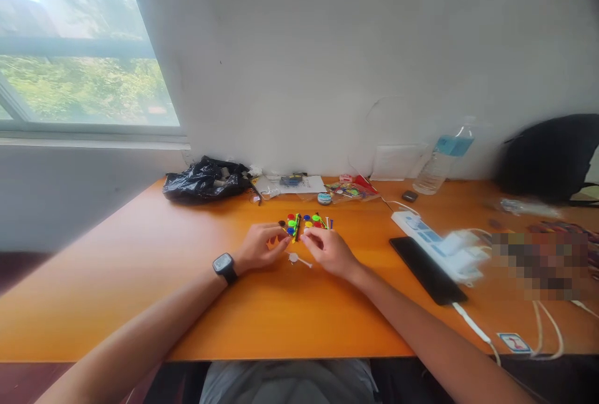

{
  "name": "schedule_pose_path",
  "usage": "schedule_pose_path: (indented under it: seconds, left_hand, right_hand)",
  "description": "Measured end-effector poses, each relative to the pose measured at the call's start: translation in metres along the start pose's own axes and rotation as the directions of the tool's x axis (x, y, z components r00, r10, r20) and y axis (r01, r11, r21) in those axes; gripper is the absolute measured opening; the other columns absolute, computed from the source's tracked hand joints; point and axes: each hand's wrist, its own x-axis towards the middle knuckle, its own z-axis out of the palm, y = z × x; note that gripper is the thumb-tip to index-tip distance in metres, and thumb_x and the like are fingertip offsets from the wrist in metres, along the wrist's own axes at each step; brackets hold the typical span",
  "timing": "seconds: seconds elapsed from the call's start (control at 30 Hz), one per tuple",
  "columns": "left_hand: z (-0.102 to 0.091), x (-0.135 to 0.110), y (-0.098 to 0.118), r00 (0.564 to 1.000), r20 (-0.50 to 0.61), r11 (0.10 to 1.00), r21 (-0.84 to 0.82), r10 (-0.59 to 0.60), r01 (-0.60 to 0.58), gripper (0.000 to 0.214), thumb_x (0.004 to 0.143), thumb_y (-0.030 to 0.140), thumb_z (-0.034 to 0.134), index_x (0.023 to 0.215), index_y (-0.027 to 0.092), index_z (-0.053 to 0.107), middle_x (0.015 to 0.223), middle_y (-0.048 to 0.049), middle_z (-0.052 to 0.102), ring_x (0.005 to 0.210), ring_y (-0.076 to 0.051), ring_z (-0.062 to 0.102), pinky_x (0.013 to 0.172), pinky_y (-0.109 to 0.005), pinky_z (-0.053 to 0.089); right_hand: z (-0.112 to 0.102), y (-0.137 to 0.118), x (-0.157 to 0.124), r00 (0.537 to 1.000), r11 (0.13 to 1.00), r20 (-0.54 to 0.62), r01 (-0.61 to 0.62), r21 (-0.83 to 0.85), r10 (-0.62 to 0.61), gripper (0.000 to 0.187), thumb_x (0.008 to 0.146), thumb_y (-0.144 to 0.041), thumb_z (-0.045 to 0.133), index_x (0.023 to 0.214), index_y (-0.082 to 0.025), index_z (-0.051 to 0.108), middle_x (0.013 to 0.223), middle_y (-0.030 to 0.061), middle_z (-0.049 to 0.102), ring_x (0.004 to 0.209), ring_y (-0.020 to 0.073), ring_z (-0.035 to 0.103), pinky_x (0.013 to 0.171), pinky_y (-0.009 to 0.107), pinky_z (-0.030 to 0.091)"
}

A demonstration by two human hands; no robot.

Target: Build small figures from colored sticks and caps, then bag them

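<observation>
My left hand [266, 245], with a black watch [225, 266] on its wrist, has thumb and fingertips pinched together over the wooden table. Facing it, my right hand [330, 252] is closed in a similar pinch. Anything between the fingertips of either hand is too small to make out. Just beyond the hands lie several small round plastic pieces, among them a green disc [292, 224] and a red disc [291, 217], with thin sticks among them. A small white disc [293, 258] and a pale stick [305, 262] lie on the table between my hands, nearer to me.
Along the wall are a black plastic bag [206, 181], paper [309, 185], a bag of colourful pieces [352, 190] and a water bottle [438, 164]. On the right, a white power strip [433, 240] with plugs and cables stands beside a black phone [425, 270]; a black backpack [547, 158] is behind.
</observation>
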Motion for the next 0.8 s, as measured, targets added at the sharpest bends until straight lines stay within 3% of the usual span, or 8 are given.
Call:
schedule_pose_path:
  seconds: [0.13, 0.47, 0.67, 0.8]
  left_hand:
    - [0.0002, 0.0002, 0.0006, 1.0, 0.007, 1.0, -0.001, -0.014, 0.014, 0.025, 0.102, 0.03, 0.059, 0.086, 0.017, 0.073, 0.072, -0.0009, 0.06, 0.062, -0.011, 0.05, 0.06, -0.024, 0.039]
    - [-0.0012, 0.001, 0.0023, 0.999, 0.044, 1.0, -0.001, -0.018, 0.018, 0.029, 0.103, 0.032, 0.056, 0.086, 0.017, 0.073, 0.075, -0.0027, 0.065, 0.063, -0.011, 0.051, 0.06, -0.023, 0.04]
    - [0.0, 0.001, 0.0003, 0.999, 0.034, 1.0, 0.009, -0.006, 0.006, 0.033, 0.105, 0.036, 0.054, 0.085, 0.017, 0.072, 0.071, -0.002, 0.062, 0.061, -0.011, 0.05, 0.059, -0.023, 0.039]
    - [-0.0008, 0.0019, 0.0016, 0.999, 0.046, 1.0, 0.007, -0.009, 0.009, 0.035, 0.106, 0.036, 0.054, 0.082, 0.017, 0.072, 0.071, -0.0019, 0.062, 0.061, -0.011, 0.051, 0.06, -0.023, 0.039]
  right_hand:
    - [0.0, -0.0024, -0.002, 1.0, 0.99, -0.001, -0.001, -0.143, 0.001, 0.032, 0.103, -0.045, 0.052, 0.085, -0.024, 0.067, 0.06, -0.0031, 0.053, 0.056, 0.0143, 0.047, 0.059, 0.026, 0.031]
    - [0.0025, -0.0018, -0.0033, 1.0, 0.982, 0.006, 0.026, -0.186, -0.026, 0.031, 0.105, -0.042, 0.049, 0.087, -0.024, 0.067, 0.064, -0.0017, 0.06, 0.059, 0.0159, 0.052, 0.061, 0.026, 0.032]
    - [0.0063, -0.002, -0.0027, 0.993, 0.992, -0.039, 0.11, -0.064, -0.112, 0.025, 0.105, -0.037, 0.05, 0.109, -0.024, 0.071, 0.105, 0.0046, 0.078, 0.084, 0.0192, 0.068, 0.077, 0.029, 0.046]
    - [0.0061, -0.0038, -0.0035, 0.995, 0.995, -0.072, 0.061, -0.073, -0.066, 0.025, 0.105, -0.038, 0.05, 0.109, -0.025, 0.071, 0.104, 0.0044, 0.08, 0.089, 0.0216, 0.072, 0.078, 0.03, 0.047]
